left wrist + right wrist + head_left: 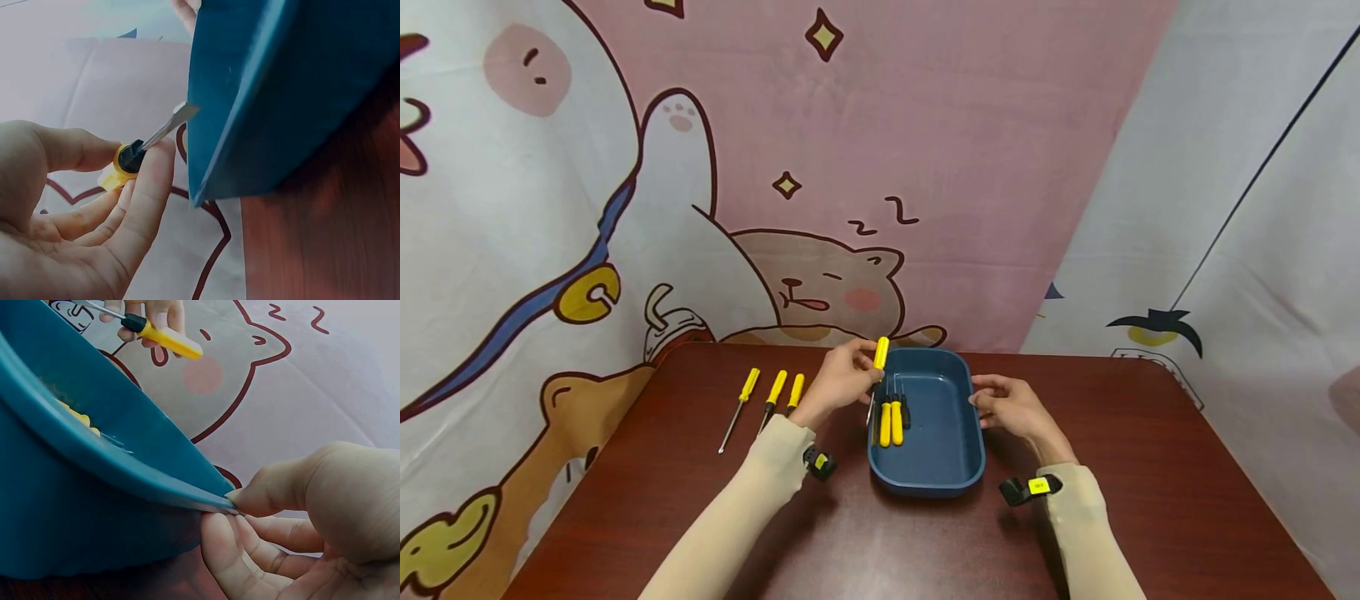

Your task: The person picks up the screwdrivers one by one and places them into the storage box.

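Note:
My left hand [838,382] pinches a screwdriver [882,353] by its yellow handle near the black collar, at the left rim of a blue plastic box [943,460]. In the left wrist view, the metal blade of the screwdriver [165,132] ends in a flat tip beside the box wall. My right hand [1018,407] holds the box's right rim; the right wrist view shows thumb and fingers pinching that rim [212,501]. Inside the box, along its left side, lie yellow-handled screwdrivers [897,423] and a dark-handled one [906,413].
Left of the box, three more yellow-handled screwdrivers lie on the brown table: one farthest left [748,390], one in the middle [777,388] and one partly behind my left hand [796,390]. A cartoon-printed cloth [970,167] hangs behind the table's back edge.

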`<state>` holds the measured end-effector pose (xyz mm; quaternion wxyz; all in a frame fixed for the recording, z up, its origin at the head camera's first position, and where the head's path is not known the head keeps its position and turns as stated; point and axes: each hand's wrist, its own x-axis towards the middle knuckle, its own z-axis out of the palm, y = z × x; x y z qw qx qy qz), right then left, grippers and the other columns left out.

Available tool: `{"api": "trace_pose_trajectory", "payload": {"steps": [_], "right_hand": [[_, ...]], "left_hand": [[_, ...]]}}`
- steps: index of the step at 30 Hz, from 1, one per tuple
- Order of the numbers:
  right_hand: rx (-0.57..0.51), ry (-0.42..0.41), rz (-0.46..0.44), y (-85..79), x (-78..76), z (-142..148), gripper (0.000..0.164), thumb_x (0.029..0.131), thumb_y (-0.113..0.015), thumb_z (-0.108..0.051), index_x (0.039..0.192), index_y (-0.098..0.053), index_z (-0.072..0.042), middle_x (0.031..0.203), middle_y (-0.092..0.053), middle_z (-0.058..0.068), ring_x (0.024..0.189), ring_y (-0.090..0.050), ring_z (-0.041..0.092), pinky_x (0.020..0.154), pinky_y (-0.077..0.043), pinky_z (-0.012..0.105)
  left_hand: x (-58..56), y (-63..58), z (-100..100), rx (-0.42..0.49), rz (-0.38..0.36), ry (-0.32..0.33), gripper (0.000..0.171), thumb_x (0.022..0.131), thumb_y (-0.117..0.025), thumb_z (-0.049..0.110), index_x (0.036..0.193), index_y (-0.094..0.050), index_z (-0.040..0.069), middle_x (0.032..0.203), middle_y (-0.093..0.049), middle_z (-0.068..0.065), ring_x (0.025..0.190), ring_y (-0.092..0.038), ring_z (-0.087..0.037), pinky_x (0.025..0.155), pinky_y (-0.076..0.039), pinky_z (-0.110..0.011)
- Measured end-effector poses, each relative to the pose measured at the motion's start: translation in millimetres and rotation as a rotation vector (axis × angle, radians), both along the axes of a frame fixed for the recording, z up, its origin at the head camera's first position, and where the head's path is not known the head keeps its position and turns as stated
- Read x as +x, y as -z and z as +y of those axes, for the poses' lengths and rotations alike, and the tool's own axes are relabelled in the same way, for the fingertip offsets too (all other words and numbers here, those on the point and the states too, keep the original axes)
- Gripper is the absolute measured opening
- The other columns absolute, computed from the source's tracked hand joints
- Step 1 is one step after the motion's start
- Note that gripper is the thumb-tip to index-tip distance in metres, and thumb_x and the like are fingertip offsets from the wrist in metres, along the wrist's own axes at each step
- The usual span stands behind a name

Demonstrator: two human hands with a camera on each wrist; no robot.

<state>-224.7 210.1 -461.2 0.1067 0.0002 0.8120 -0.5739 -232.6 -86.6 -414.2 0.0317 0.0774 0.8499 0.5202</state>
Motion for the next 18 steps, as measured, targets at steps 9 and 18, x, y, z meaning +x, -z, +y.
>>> {"api": "trace_pose_trajectory", "payload": {"steps": [9,18], "right_hand": [[0.004,-0.003,-0.008,0.7,-1.3,0.6,0.047,0.100,-0.060,-0.010,0.144,-0.051,0.004,0.117,-0.068,0.026,0.078,-0.067,0.018,0.071,-0.063,0.034],[0.000,0.002,-0.014,1.8,-2.6,0.4,0.049,0.100,-0.061,-0.011,0.146,-0.049,0.003,0.119,-0.068,0.027,0.078,-0.067,0.018,0.072,-0.064,0.036]], "left_hand": [[-4.2,0.5,22.2,-0.027,-0.059,0.046,0.052,0.094,-0.072,0.009,0.143,-0.054,0.003,0.101,-0.065,-0.016,0.067,-0.070,-0.022,0.060,-0.063,-0.033],[-9.5,-1.5,44.7,-0.029,-0.107,0.074,0.051,0.093,-0.072,0.008,0.140,-0.055,0.000,0.096,-0.063,-0.013,0.065,-0.070,-0.025,0.060,-0.064,-0.035]]}}
